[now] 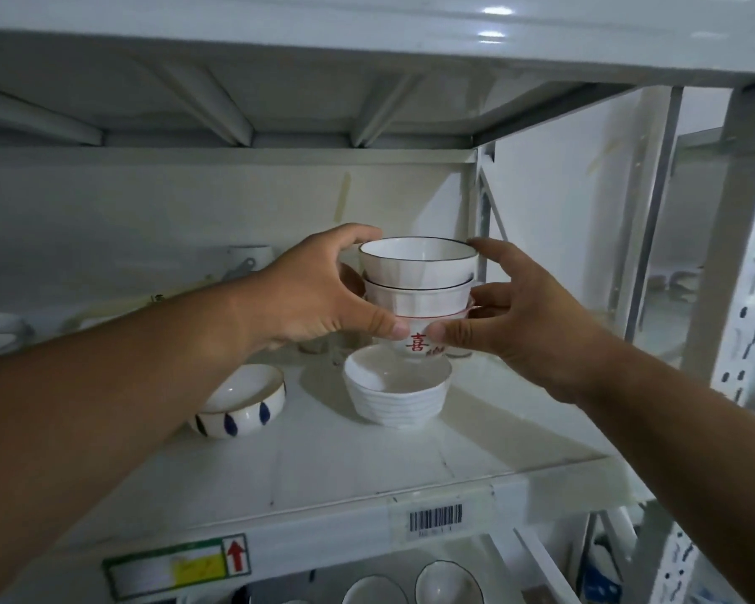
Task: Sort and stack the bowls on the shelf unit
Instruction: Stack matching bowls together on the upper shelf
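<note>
A stack of three bowls [417, 294] hangs above the shelf board [367, 464]: two white ones with dark rims nested in a white bowl with a red rim and red characters. My left hand [319, 298] grips the stack's left side and my right hand [497, 311] grips its right side, thumbs at the bottom bowl. Right beneath the stack stands a ribbed white bowl [395, 394]. A white bowl with blue dashes [240, 403] sits to its left, partly hidden by my left forearm.
White cups [249, 261] and another white dish [1, 333] stand at the back left of the shelf. More bowls [447, 581] show on the shelf below. A perforated upright post [742, 324] bounds the right side; the upper shelf hangs close overhead.
</note>
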